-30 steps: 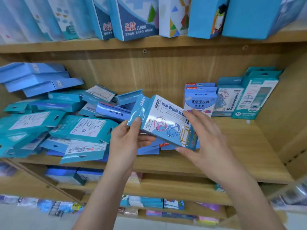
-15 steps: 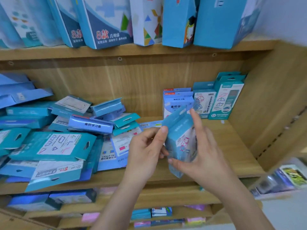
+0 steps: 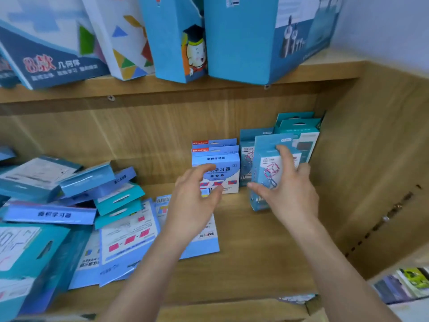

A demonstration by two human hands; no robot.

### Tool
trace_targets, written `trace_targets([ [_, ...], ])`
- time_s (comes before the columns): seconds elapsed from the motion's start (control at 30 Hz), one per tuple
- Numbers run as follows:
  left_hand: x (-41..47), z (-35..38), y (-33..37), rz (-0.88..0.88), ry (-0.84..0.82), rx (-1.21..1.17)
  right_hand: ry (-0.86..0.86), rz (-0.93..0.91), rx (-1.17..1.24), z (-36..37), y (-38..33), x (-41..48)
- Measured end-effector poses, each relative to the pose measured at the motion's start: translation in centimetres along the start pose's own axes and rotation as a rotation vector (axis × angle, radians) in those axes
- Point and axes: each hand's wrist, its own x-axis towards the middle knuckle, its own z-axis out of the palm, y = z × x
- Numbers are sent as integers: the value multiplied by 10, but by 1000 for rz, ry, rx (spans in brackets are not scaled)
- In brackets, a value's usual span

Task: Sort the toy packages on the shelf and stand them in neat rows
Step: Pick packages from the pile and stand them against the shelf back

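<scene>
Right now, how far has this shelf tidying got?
Done: a few rows stand at the back right, the light-blue packages among them. In hand: the right hand holds a cube-print package upright in front of a matching one; the left hand is free. Left: the heap of packages lying on the left.

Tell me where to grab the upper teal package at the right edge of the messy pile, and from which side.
Pinch the slotted hang-tab end of the teal package, thumb on top, fingers beneath, coming from the front right. It lies tilted with that end sticking out free toward the shelf, while its far end seems tucked under a blue package.
</scene>
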Motion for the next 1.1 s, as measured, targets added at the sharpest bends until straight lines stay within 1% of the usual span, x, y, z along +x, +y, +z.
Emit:
trace_targets([
  [0.13,34,4,-7,16,81,211,-53,-51,-48,34,-6,21],
  [0.27,56,8,-16,22,76,326,-48,-60,-44,50,-2,30],
  [0.37,70,11,-26,15,39,395,-63,-77,-61,51,3,35],
  [0.43,75,11,-28,-51,-9,364,-59,-112,-88,48,6,37],
  [0.5,80,12,-29,-100,-48,324,-7,-156,-111,46,10,39],
  [0.57,84,12,-30,-113,-58,307,122,-212,-89,46,15,40],
  [0.63,86,13,-29,-109,-53,307,225,-300,-5,50,20,41],
  [0.7,87,14,-29,-109,-34,301,223,-422,22,54,24,42],
  [0.77,86,16,-29,-114,-20,294,197,-491,10,54,25,44],
  [0.87,83,18,-31,-109,-5,276,179,-509,41,54,25,48],
  [1.1,78,20,-32,-67,-36,303,224,-532,105,62,25,50],
])
